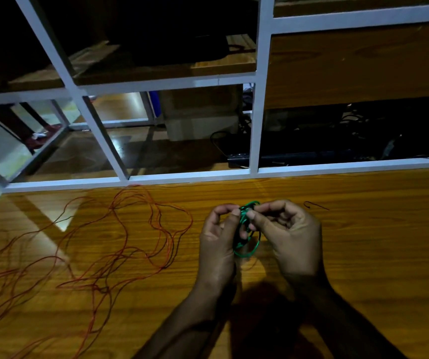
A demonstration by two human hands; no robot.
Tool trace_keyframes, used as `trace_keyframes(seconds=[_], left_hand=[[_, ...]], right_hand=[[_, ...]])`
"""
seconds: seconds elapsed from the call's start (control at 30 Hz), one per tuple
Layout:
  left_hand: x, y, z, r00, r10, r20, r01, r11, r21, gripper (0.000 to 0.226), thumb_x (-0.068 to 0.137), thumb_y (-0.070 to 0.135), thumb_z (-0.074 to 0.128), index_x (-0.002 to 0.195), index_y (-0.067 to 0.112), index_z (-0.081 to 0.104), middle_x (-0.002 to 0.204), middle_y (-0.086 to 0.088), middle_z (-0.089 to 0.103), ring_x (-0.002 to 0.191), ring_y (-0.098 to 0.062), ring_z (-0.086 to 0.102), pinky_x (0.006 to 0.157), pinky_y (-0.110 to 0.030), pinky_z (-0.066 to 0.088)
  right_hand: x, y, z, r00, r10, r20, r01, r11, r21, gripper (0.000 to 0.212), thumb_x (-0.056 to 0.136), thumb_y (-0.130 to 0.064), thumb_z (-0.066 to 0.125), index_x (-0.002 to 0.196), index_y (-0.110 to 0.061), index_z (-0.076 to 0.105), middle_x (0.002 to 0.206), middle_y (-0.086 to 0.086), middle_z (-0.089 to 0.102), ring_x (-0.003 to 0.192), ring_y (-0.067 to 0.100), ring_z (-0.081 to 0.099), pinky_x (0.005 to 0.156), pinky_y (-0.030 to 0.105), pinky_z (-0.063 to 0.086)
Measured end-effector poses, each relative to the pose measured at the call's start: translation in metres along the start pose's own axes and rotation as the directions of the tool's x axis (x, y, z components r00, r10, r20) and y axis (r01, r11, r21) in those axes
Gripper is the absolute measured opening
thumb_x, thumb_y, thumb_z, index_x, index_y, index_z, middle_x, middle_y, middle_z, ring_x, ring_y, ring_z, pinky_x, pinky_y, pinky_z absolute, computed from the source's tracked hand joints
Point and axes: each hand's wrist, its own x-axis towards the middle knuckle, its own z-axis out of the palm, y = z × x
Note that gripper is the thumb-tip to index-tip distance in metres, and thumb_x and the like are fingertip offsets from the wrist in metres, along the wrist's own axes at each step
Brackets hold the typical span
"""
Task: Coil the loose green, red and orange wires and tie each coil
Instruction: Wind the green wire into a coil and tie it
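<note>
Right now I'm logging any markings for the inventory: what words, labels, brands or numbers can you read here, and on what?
None can be read: no text shows on the green wire coil, the red and orange wires, the wooden table or the white frame; the dark shelves hide any labels.

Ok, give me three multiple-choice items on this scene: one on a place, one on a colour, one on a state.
1. Where do the loose red and orange wires lie?
A. left of the hands
B. right of the hands
C. on the shelf

2. What colour is the coil held between the hands?
A. red
B. green
C. blue

3. How do the hands hold it?
A. one hand only
B. both pinch it
C. neither touches it

Answers: 1 A, they sprawl over the table leftward. 2 B, green loops show. 3 B, left hand and right hand both grip it.
</note>
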Motion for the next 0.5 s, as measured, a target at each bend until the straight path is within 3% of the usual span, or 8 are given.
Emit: trace_keyframes(seconds=[0.17,0.5], left_hand=[[-0.003,0.008,0.005,0.996,0.088,0.005,-0.088,0.992,0.095,0.004,0.097,0.012,0.056,0.099,0.012,0.059,0.06,-0.003,0.055,0.054,-0.008,0.052,0.049,-0.016,0.045],[-0.008,0.015,0.012,0.986,0.165,-0.007,-0.16,0.968,0.192,0.007,0.099,0.008,0.055,0.097,0.013,0.06,0.06,-0.001,0.057,0.052,-0.004,0.052,0.05,-0.015,0.045]], right_hand=[[0.0,-0.01,-0.004,0.996,0.008,0.093,-0.016,0.995,0.095,0.012,0.081,0.003,0.074,0.088,-0.005,0.071,0.08,0.009,0.077,0.069,0.013,0.072,0.064,0.019,0.056],[0.003,-0.013,-0.005,0.992,0.064,0.111,-0.081,0.983,0.162,0.013,0.078,-0.007,0.074,0.091,-0.008,0.071,0.088,0.01,0.077,0.073,0.016,0.072,0.067,0.021,0.058]])
